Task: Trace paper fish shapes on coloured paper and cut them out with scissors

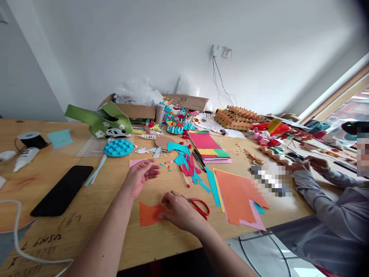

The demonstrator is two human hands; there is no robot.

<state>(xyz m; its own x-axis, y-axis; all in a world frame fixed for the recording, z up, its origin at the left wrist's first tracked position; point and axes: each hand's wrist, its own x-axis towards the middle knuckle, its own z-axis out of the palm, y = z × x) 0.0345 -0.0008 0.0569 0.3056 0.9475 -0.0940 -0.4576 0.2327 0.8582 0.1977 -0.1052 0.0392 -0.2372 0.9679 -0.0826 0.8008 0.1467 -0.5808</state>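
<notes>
My left hand (pixel 141 175) hovers over the table with its fingers apart, holding nothing, near small bits of coloured paper (pixel 166 166). With the fingers of my right hand (pixel 179 211), I grip the right edge of a cut piece of orange paper (pixel 147 215), which lies close to the table's front. Red-handled scissors (pixel 201 207) rest just beyond that hand, their blades partly hidden by it. To the right lies a stack of coloured sheets, topped by a notched orange sheet (pixel 235 196). A red-and-white pen (pixel 184 177) and blue paper scraps (pixel 204 186) are farther back.
A black phone (pixel 62 190), a round blue woven paper piece (pixel 118 147) and a green panda bag (pixel 111 125) are at left. Red and green sheets (pixel 206 142) lie behind the scraps. Egg trays (pixel 239 117) stand at the back. Another person's hands (pixel 308 164) work at right.
</notes>
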